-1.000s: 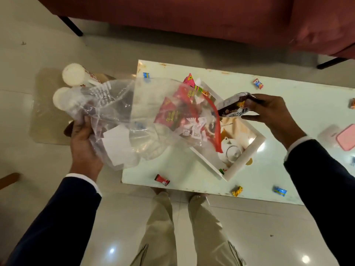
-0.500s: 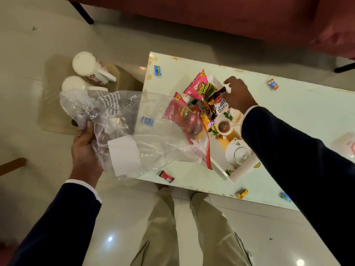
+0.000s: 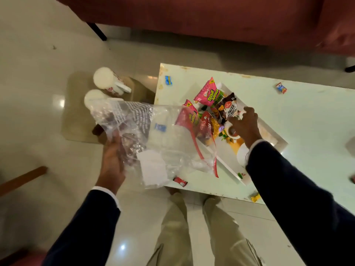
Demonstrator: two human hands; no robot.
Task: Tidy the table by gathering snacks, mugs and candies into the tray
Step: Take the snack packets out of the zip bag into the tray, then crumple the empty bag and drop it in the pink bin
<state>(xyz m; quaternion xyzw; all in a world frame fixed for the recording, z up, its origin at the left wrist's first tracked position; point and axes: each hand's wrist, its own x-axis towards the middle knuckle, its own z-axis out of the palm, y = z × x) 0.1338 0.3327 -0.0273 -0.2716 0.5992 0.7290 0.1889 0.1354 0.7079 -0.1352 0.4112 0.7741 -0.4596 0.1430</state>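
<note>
Midway through gathering snacks: right hand point(image 3: 243, 121) over the tray point(image 3: 276, 139) near the table's point(image 3: 307, 131) far left corner, fingers curled at a dark peanut packet point(image 3: 227, 107), grip unclear. Left hand point(image 3: 113, 160) gripping a clear plastic bag point(image 3: 153, 135) off the left edge. Next, probably: scattered candies point(image 3: 168, 80) to collect.
</note>
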